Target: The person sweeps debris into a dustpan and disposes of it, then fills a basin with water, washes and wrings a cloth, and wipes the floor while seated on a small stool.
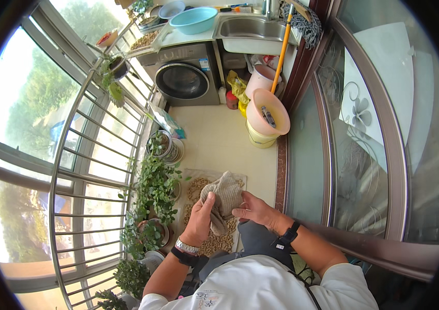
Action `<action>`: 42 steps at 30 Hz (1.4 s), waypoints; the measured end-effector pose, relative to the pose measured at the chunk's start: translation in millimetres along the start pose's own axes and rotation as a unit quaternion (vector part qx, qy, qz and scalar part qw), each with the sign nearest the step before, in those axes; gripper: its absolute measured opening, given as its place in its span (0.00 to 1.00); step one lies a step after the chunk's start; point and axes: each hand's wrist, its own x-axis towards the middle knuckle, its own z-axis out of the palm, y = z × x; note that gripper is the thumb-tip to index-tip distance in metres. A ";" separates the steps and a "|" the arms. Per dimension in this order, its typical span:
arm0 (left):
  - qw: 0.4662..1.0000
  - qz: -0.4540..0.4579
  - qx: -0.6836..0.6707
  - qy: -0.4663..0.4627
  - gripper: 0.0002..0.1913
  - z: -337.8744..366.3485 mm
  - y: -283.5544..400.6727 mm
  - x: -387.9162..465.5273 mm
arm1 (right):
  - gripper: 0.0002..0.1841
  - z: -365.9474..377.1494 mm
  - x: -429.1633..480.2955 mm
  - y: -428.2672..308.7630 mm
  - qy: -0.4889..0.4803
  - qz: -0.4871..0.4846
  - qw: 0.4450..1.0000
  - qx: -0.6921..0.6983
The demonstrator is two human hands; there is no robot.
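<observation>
A beige-grey textured cloth (225, 195) is held up between my hands, in front of my body. My left hand (201, 217) grips its left side, thumb lying on top. At the cloth's right edge, my right hand (256, 209) pinches it between thumb and fingers. Part of the cloth hangs down in folds between the two hands. Beneath it, unshelled peanuts (217, 242) lie spread over a pale sheet (242, 179) on the floor, partly hidden by the cloth and my hands.
Potted plants (155, 186) line the left side beside a metal railing (54, 193). Ahead stand a washing machine (182, 75), a sink (252, 29) and a blue basin (193, 20). A pink basin (258, 104) sits on a yellow bucket (261, 141). A mop (282, 50) leans near sliding glass doors (308, 166) at right.
</observation>
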 end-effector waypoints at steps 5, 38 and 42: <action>0.988 0.020 0.105 -0.111 0.30 62.4 66.9 100.3 | 0.29 -46.8 72.3 -112.8 0.048 -0.008 0.997 0.064; 0.987 0.001 -0.123 0.100 0.32 -86.3 588.7 936.4 | 0.31 -156.7 212.4 -180.7 0.716 -0.212 0.546 0.380; 0.984 -0.029 -0.159 0.077 0.27 -109.1 586.6 959.6 | 0.31 -166.4 235.9 -179.7 0.724 -0.210 0.530 0.389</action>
